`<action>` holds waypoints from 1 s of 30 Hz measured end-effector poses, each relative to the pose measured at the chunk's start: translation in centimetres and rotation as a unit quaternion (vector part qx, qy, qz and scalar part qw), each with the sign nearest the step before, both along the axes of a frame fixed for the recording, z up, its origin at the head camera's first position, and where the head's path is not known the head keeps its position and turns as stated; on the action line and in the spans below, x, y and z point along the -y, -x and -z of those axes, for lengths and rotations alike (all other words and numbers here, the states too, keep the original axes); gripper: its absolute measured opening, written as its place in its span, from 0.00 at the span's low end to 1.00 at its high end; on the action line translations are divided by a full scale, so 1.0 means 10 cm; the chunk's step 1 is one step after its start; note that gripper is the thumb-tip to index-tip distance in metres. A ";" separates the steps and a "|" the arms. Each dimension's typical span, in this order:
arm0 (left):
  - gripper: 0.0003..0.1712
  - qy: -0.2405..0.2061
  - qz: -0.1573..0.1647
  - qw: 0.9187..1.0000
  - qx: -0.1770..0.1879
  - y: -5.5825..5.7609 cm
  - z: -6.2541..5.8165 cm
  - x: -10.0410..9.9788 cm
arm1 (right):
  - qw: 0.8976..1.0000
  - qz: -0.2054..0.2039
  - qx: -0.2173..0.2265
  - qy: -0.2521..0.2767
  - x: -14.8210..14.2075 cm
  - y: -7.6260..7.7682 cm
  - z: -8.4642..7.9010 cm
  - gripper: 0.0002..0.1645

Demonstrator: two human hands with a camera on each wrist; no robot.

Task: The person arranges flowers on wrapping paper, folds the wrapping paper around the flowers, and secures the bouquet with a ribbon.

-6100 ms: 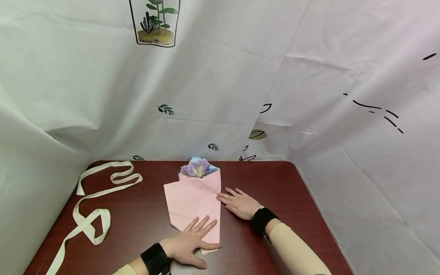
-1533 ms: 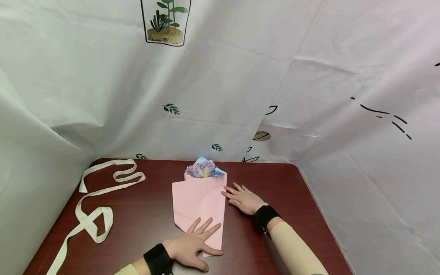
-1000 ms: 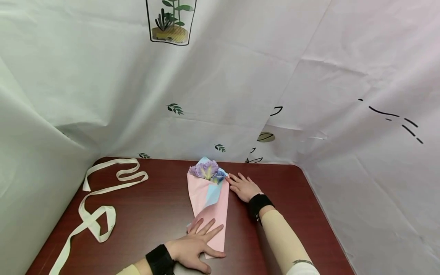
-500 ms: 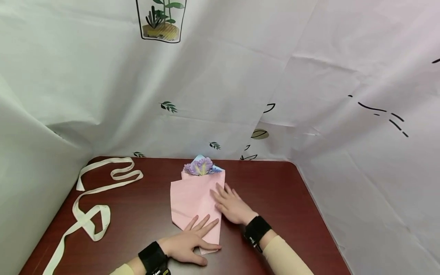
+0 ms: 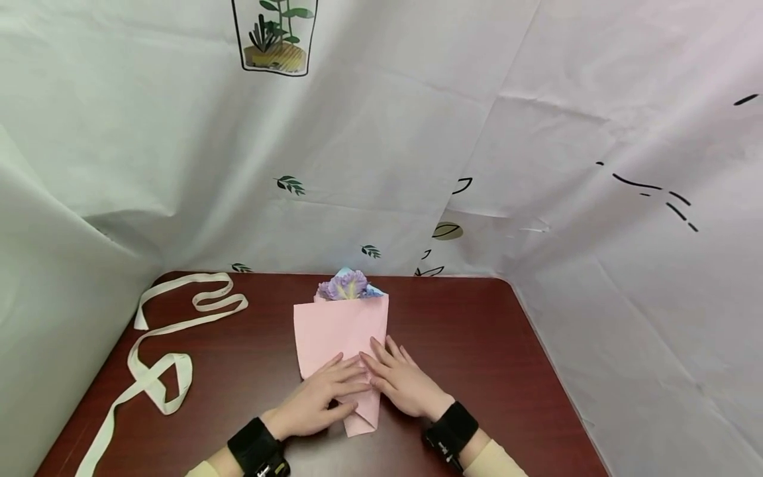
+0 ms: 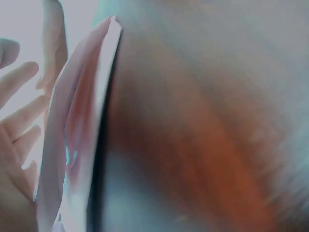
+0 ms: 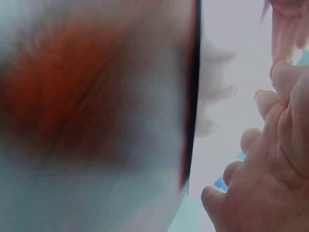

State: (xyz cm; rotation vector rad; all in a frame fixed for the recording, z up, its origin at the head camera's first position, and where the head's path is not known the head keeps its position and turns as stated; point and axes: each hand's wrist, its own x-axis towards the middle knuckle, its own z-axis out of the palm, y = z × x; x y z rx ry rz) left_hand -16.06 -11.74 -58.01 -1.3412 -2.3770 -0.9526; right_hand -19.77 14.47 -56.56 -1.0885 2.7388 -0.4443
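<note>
A bouquet wrapped in pink paper (image 5: pixel 336 328) lies on the table, its narrow end toward me. A ruffled purple flower (image 5: pixel 346 286) shows at its top, with a bit of blue beside it. My left hand (image 5: pixel 318 396) rests across the lower left of the wrap, fingers extended. From the right, my right hand (image 5: pixel 412 384) lies over the wrap's right edge, fingers extended; the fingertips of both hands meet near its middle. In the left wrist view the paper's folded edge (image 6: pixel 53 140) stands beside the fingers. The right wrist view shows my fingers (image 7: pixel 270 108) over the pale paper.
A long cream ribbon (image 5: pixel 156 387) lies in loops along the left of the dark red wooden table (image 5: pixel 471 344). White printed cloth (image 5: pixel 381 132) hangs behind and on both sides, right at the table's edges.
A second ago the top flap was raised, showing blue inside; now it lies flat to the left. The right hand has come onto the wrap, and the left has slid up from its lower end.
</note>
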 end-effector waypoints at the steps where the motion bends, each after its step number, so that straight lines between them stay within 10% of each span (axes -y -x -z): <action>1: 0.21 -0.013 -0.011 1.000 -0.011 0.01 -0.03 0.01 | 1.000 0.004 0.004 0.006 -0.01 -0.02 -0.01 0.33; 14: 0.16 -0.026 -0.048 0.993 -0.102 -0.03 -0.18 0.00 | 0.997 0.034 0.044 0.048 -0.14 -0.44 -0.04 0.33; 30: 0.26 0.214 -0.046 0.976 -0.024 -0.17 -0.06 0.25 | 0.998 -0.049 -0.019 -0.029 -0.04 -0.84 0.10 0.36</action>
